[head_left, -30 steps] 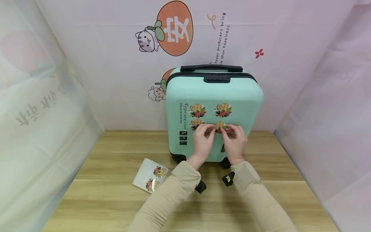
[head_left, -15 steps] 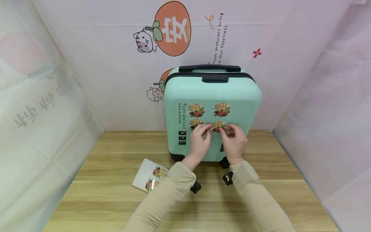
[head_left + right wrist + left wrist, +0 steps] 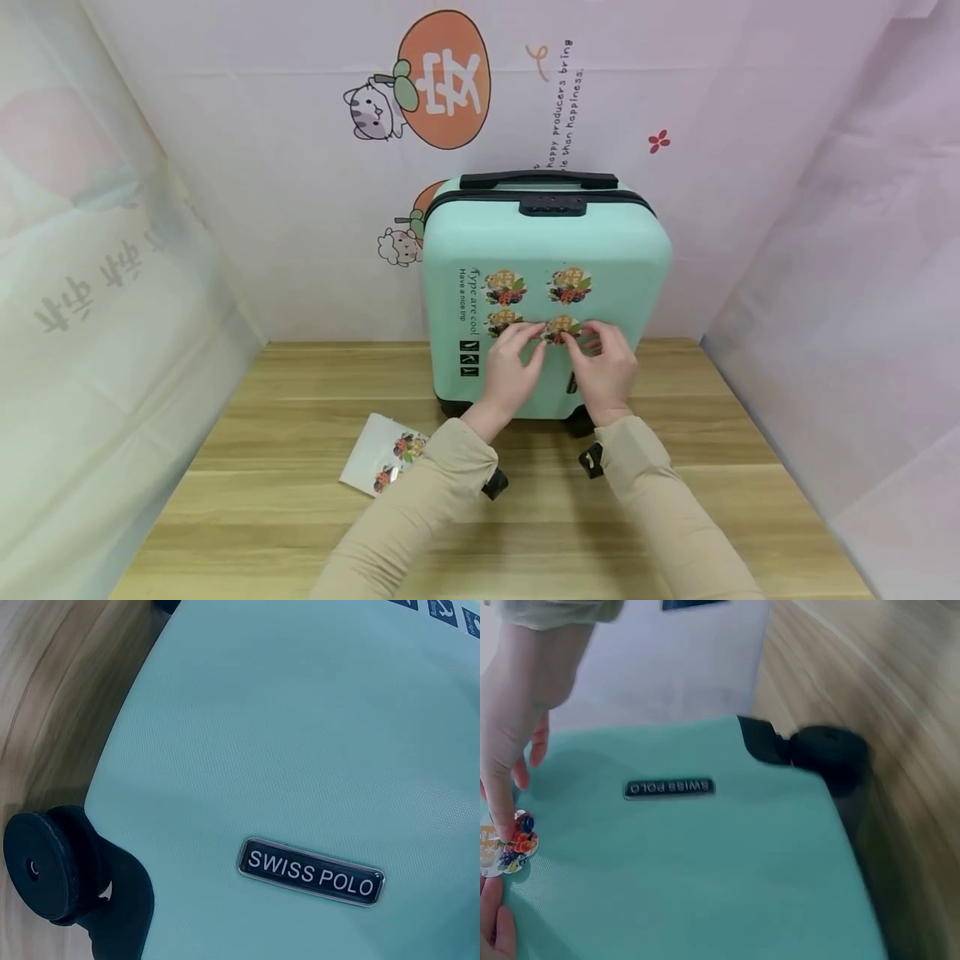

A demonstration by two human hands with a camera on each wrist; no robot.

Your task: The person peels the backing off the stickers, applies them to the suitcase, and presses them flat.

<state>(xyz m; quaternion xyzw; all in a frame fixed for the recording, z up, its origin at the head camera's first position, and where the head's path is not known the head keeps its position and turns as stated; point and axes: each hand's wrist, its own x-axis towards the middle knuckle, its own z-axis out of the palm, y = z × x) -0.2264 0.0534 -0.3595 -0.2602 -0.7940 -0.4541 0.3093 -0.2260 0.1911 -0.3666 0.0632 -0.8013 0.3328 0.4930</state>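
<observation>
A mint-green suitcase (image 3: 551, 237) stands upright, its front bearing several round fruit-pattern stickers. My right hand (image 3: 606, 373) is at the lower right sticker (image 3: 557, 331), its thumb pressing the printed face while other fingers touch the shell beside it. My left hand (image 3: 508, 379) is at that sticker's left edge, thumb and index finger slightly apart and partly covering the lower left sticker (image 3: 502, 322). In the left wrist view the same sticker (image 3: 526, 841) lies against the shell under the right thumb. The right wrist view shows the suitcase's nameplate (image 3: 311, 871), but neither hand.
A white sticker sheet (image 3: 367, 457) with fruit stickers lies on the wooden table (image 3: 300, 550), partly under the left sleeve. Dark wheels (image 3: 37, 866) support the suitcase. A printed cloth backdrop (image 3: 300, 208) rises behind it.
My left thumb has come off the sticker's face, and the left hand has drawn slightly left and down. The right thumb stays on the sticker. The head view has shifted slightly.
</observation>
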